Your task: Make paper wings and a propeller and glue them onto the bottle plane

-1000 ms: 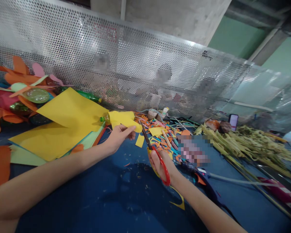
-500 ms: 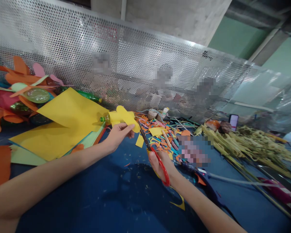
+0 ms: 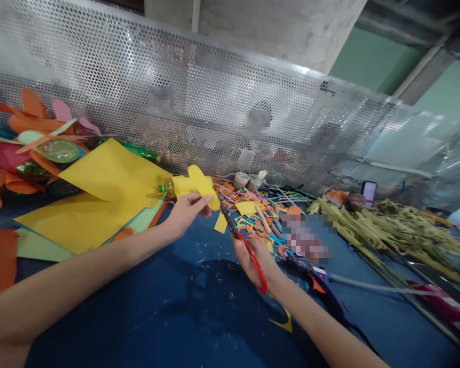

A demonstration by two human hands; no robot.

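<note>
Fingers of the left hand (image 3: 182, 217) pinch a yellow paper shape (image 3: 198, 180), likely steadying it beside the scissors (image 3: 230, 223). The right hand's (image 3: 270, 268) fingers wrap the red handles (image 3: 257, 266), probably for leverage.

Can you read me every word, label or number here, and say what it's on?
No text can be read.
Dark blue glue gun with orange trigger: pale label, too small.
Magenta tool at right: pale label, too blurred.
Upright phone: lit screen, too small.
Perforated silver metal panel: reddish marks, perhaps writing, too blurred.
</note>
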